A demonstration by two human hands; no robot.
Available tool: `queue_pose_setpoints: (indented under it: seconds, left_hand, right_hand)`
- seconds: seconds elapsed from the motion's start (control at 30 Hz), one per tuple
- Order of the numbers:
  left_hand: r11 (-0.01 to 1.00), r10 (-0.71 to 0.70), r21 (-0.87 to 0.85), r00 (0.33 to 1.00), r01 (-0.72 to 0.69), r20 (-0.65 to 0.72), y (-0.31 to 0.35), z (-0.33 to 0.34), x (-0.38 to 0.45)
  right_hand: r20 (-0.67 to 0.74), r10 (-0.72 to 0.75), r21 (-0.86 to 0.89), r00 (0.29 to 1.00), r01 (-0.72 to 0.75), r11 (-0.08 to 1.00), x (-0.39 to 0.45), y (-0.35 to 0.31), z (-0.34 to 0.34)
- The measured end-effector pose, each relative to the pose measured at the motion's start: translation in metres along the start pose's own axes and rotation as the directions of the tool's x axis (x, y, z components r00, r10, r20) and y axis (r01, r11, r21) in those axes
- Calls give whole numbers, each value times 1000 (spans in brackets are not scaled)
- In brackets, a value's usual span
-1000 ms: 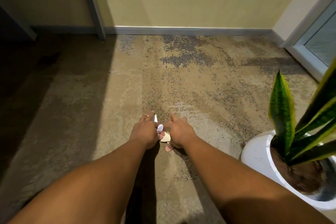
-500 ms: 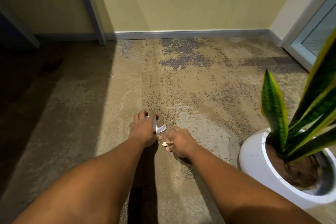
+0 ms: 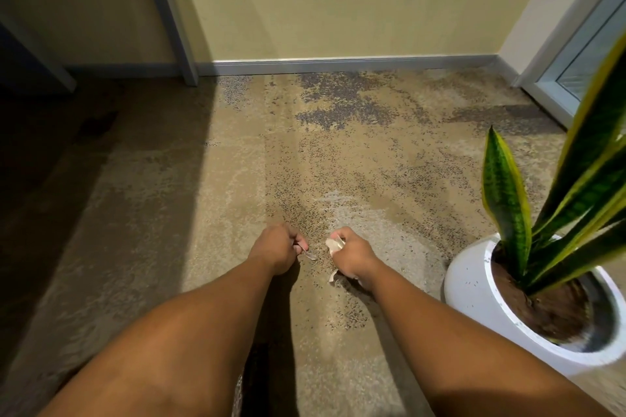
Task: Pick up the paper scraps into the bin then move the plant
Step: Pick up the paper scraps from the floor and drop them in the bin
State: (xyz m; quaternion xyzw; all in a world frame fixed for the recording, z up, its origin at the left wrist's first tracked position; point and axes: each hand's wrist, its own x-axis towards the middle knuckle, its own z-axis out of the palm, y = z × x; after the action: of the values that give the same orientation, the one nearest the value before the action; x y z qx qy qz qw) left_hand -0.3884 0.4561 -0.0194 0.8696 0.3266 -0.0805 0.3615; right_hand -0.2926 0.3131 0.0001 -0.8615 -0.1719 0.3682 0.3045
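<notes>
Both my hands are low over the beige carpet in the middle of the view. My left hand (image 3: 276,249) has its fingers curled round a small white paper scrap (image 3: 309,254) that sticks out to the right. My right hand (image 3: 354,256) grips crumpled paper scraps (image 3: 333,245), with another bit (image 3: 332,276) poking out below the fist. A snake plant (image 3: 508,200) with green, yellow-edged leaves stands in a white round pot (image 3: 474,284) at the right, close to my right forearm. No bin is in view.
A yellow wall with a grey skirting board (image 3: 338,64) closes the far side. A grey table leg (image 3: 169,13) stands at the back left, with dark shadow beneath. A glass door frame (image 3: 576,54) is at the far right.
My hands have drawn apart. The right hand has gathered more paper into its fist, and the left hand's scrap now hangs lower.
</notes>
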Motion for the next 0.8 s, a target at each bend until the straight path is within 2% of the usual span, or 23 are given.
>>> queue_pose_setpoints:
  seconds: [0.2,0.33,0.47,0.57,0.8]
  left_hand:
    - [981,-74,-188,993,55,-97,-10,-5,-17]
    - [991,-82,-118,988,67,-131,-26,-3,-42]
    - [999,21,49,984,-12,-178,-36,6,-53]
    - [993,66,105,978,-46,-197,-34,13,-52]
    - [991,70,-87,960,-97,-271,-27,22,-53]
  right_hand:
    - [39,101,206,994,-107,973,-5,7,-6]
    - [75,76,164,994,-87,983,-12,11,-2]
    - [68,21,104,997,-28,994,-13,15,2]
    - [52,1,85,999,-6,996,-14,15,4]
    - [27,15,37,1000,-16,999,-14,13,10]
